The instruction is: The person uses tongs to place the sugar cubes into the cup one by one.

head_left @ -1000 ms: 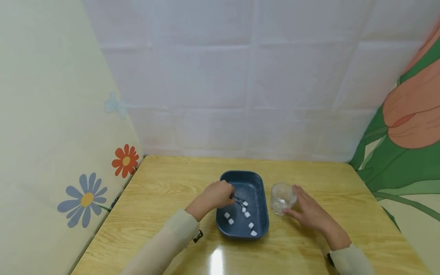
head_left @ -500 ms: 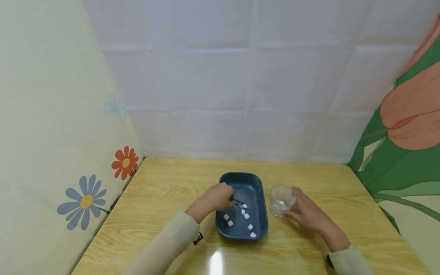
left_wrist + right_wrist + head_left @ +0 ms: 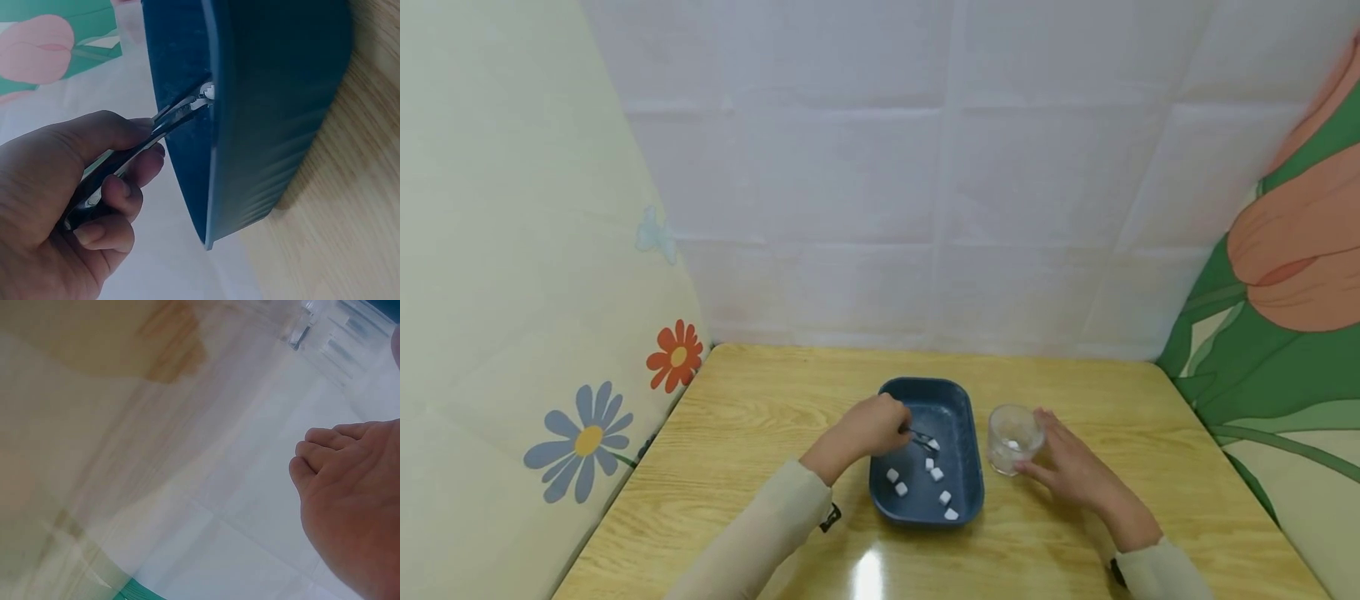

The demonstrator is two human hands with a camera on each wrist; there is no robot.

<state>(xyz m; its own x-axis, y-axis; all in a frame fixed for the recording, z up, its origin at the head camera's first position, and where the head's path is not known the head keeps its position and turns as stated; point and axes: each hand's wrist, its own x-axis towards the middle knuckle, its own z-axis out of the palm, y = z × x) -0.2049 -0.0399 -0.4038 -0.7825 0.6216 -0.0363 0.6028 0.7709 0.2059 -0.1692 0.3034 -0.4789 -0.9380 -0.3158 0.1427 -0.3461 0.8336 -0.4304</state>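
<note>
In the head view my left hand (image 3: pixel 868 432) is over the left rim of a dark blue tray (image 3: pixel 955 417), gripping small metal tongs (image 3: pixel 134 147) between thumb and curled fingers. The tong tips are around a white cube (image 3: pixel 933 445) inside the tray, seen close in the left wrist view. Several other white cubes (image 3: pixel 945 497) lie on the tray's bottom. My right hand (image 3: pixel 1067 457) holds a clear glass (image 3: pixel 1011 440) just right of the tray, thumb in front and fingers at its right side. Something white shows in the glass.
Both containers stand on a wood-patterned table (image 3: pixel 760 417). A pale cloth (image 3: pixel 850 208) hangs behind it, with flower-printed panels (image 3: pixel 587 437) at the left and right sides. Each wrist wears a dark strap (image 3: pixel 831 517).
The tong tips have come together on the white cube, which has shifted slightly away from the neighbouring cubes. My right hand stays at the glass; the view has tilted a little.
</note>
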